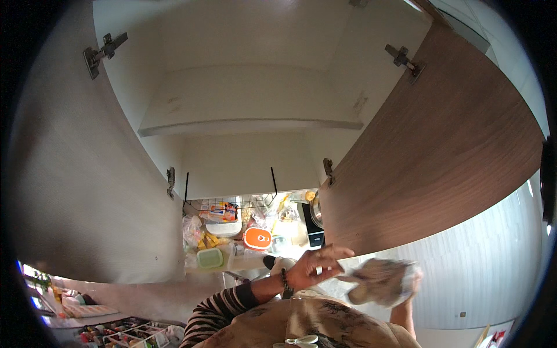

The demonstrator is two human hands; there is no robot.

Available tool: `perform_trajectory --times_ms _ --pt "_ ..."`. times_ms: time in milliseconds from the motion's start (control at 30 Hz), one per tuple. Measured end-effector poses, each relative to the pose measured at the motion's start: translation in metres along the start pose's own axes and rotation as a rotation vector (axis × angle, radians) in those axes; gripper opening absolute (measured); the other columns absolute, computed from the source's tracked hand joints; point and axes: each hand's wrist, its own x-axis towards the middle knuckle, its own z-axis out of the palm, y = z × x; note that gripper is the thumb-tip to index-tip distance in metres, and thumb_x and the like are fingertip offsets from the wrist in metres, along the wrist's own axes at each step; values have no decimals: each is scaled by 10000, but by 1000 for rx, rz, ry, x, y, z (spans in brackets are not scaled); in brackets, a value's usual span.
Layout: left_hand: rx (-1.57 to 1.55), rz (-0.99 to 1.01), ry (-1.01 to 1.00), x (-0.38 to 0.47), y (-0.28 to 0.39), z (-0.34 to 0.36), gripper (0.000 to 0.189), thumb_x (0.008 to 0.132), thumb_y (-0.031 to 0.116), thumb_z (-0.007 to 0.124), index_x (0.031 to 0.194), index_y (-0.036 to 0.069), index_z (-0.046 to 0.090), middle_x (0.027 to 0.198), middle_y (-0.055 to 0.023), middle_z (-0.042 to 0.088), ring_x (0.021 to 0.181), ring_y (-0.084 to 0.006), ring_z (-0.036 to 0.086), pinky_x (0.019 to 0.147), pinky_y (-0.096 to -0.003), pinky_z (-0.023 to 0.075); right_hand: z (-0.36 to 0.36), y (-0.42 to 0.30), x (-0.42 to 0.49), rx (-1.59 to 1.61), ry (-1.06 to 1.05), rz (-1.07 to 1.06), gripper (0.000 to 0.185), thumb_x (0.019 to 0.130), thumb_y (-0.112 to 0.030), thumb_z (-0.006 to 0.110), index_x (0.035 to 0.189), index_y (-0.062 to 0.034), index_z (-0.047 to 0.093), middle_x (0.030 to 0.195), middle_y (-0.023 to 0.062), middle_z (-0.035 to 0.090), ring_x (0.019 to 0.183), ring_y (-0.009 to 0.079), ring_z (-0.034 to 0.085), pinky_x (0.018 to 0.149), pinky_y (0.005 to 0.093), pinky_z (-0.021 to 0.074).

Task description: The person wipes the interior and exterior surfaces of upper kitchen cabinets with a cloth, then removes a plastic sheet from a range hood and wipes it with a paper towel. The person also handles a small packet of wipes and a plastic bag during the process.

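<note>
My left hand, a dark bracelet at its wrist and a striped sleeve behind it, is held in front of my body with its fingers apart and nothing in them. At the right, my right hand grips a clear plastic bag with brownish contents, blurred by motion. The far side of the bag hides part of the hand. Above and ahead stands an open wall cabinet, whose shelf shows no items. Its left door and its right door are swung wide.
Under the cabinet hangs a black wire rack. The counter below holds an orange-lidded container, a green-lidded container, a white tub and several plastic bags. A dark cooktop lies to their right. A white rack with bottles stands lower left.
</note>
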Motion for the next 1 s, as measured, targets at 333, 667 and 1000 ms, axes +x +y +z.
perform_trajectory --times_ms 333,667,1000 --pt "261 68 201 21 -1 -1 494 995 296 438 1426 65 363 1448 -175 361 1316 -322 398 1062 -407 349 69 29 31 314 98 70 573 934 -405 443 1332 2 372 1266 144 456 1145 251 488 906 399 462" --pt "436 -237 753 -7 7 -82 412 968 184 502 1346 33 438 1276 -138 546 1168 -224 543 959 -331 428 184 -41 51 411 -265 18 437 903 -150 521 1287 54 474 1174 143 572 1052 209 569 934 352 475" --pt "1336 277 1004 -58 122 -86 362 905 55 493 1251 -46 460 1354 -226 431 1286 -375 391 1071 -487 304 230 -45 110 -280 -43 -960 664 714 -119 719 1313 7 461 1190 196 546 1059 359 544 940 425 439"
